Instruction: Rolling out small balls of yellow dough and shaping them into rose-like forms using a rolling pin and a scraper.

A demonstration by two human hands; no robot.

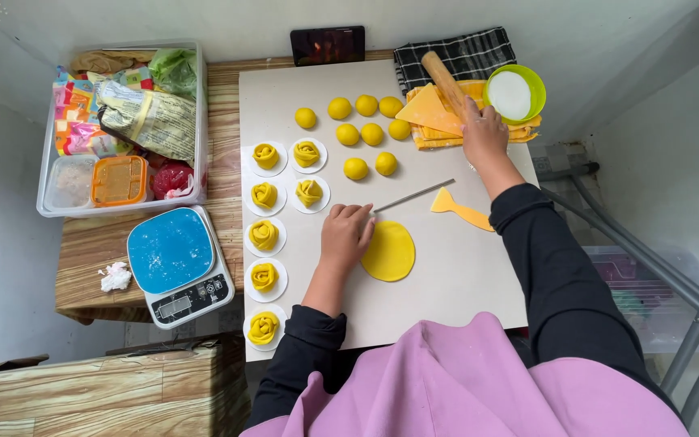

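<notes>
Left hand (347,235) lies palm-down, fingers together, on the pale board (463,283) — its edge touching the flat yellow dough disc (390,252) just beside it; it grips nothing. Right hand (484,133) is closed around the lower end of the wooden rolling pin (442,81), over folded yellow cloths (438,117) at the board's far corner. A thin metal rod (414,195) lies between the hands. Seven dough balls (366,129) sit beyond; rose-shaped pieces (264,235) line the left edge. Blue scale (178,263) on the counter (91,259).

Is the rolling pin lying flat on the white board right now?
No: the rolling pin rests tilted on the folded yellow cloth, with the right hand at its lower end.
</notes>
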